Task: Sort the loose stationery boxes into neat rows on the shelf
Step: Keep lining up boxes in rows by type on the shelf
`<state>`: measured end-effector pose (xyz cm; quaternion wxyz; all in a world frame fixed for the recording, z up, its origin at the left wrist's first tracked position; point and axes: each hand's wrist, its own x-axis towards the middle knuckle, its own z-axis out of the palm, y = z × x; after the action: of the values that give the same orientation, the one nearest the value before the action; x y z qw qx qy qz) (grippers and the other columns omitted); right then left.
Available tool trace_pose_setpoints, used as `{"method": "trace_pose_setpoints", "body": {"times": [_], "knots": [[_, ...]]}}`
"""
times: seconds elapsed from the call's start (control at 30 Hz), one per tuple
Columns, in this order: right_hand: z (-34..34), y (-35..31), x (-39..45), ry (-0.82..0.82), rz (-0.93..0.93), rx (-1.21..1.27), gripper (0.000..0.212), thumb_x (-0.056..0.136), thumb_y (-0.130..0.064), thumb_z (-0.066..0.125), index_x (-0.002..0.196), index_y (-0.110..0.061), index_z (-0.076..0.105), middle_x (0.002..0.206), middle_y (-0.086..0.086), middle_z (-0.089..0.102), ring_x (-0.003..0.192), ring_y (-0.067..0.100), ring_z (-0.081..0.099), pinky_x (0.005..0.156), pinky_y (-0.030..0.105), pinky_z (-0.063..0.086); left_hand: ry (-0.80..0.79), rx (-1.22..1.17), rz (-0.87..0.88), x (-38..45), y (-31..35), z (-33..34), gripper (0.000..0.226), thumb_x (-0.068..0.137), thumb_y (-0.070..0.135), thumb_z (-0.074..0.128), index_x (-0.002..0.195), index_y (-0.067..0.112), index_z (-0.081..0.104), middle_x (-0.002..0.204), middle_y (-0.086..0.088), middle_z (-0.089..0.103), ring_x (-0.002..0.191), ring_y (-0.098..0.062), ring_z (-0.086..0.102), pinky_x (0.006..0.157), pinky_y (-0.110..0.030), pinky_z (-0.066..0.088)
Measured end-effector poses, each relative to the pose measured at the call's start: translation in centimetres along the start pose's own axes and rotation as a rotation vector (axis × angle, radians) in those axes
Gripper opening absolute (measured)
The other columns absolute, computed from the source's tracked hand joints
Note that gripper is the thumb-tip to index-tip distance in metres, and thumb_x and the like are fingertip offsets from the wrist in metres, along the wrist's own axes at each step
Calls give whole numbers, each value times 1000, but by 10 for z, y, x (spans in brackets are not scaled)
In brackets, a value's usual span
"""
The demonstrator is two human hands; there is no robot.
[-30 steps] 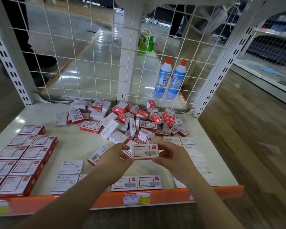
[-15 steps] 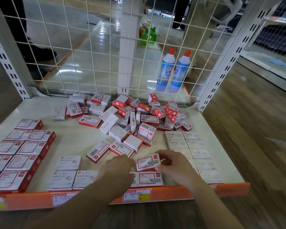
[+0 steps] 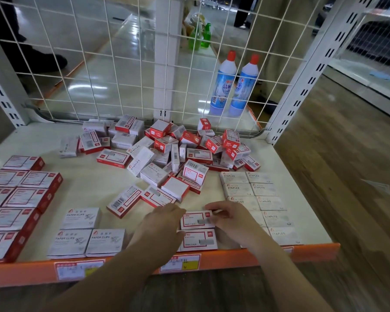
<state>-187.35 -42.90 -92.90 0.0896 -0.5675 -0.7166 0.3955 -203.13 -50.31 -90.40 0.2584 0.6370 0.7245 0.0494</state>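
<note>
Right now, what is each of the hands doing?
Left hand: touches the red-and-white box, fingers hidden.
Right hand: pinches the same box.

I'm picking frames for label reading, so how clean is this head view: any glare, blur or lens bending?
Head view: wide-angle bending bows the shelf uprights outward; the floor at the right edge smears with motion blur; ceiling lights glare off the glossy floor beyond the wire mesh; STAPLES boxes read clearly, while finer print on the red-bordered box between both hands stays soft.

White wire mesh [image 3: 113, 64] being lit from beyond, glossy pale floor [image 3: 126, 70] being seen through it, wooden flooring [image 3: 338, 167] being shown at right.
</note>
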Motion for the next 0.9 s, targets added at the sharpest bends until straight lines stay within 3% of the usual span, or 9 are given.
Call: {"method": "trace_pose_setpoints", "body": {"times": [0.17, 0.3, 0.5, 0.73, 0.9], "knots": [[-1, -1, -3, -19, -8, 2, 32, 86, -20, 63, 118, -25, 59, 102, -16, 53, 91, 0, 50, 67, 8, 42, -7, -4, 30, 5, 0, 5, 56, 92, 37, 52, 142, 30, 29, 149, 11, 30, 135, -12, 29, 107, -33, 33], [1, 1, -5, -15, -21, -18, 36, 84, -19, 65, 119, -26, 58, 115, -12, 57, 98, 0, 49, 67, 7, 41, -3, -20, 10, 8, 0, 8, 55, 90, 39, 54, 140, 31, 32, 146, 10, 34, 133, -12, 33, 104, -33, 37], [2, 3, -5, -16, -17, -36, 37, 84, -18, 65, 119, -28, 58, 119, -12, 57, 99, 0, 49, 70, 8, 41, -17, -27, 10, 9, -2, 7, 54, 90, 39, 55, 139, 33, 35, 144, 12, 37, 131, -11, 34, 103, -33, 39], [3, 2, -7, -1, -31, -49, 36, 85, -17, 64, 119, -28, 57, 118, -13, 57, 96, -2, 48, 63, 4, 39, -21, -35, 4, 9, -1, 6, 54, 89, 39, 56, 139, 31, 36, 142, 11, 40, 129, -11, 37, 100, -31, 41], [3, -2, -3, 60, -18, -42, 36, 83, -17, 66, 116, -29, 58, 112, -13, 57, 96, 1, 52, 70, 8, 41, 0, -43, -4, 7, 1, 5, 54, 90, 38, 55, 139, 31, 35, 143, 11, 38, 130, -12, 37, 100, -31, 43]]}}
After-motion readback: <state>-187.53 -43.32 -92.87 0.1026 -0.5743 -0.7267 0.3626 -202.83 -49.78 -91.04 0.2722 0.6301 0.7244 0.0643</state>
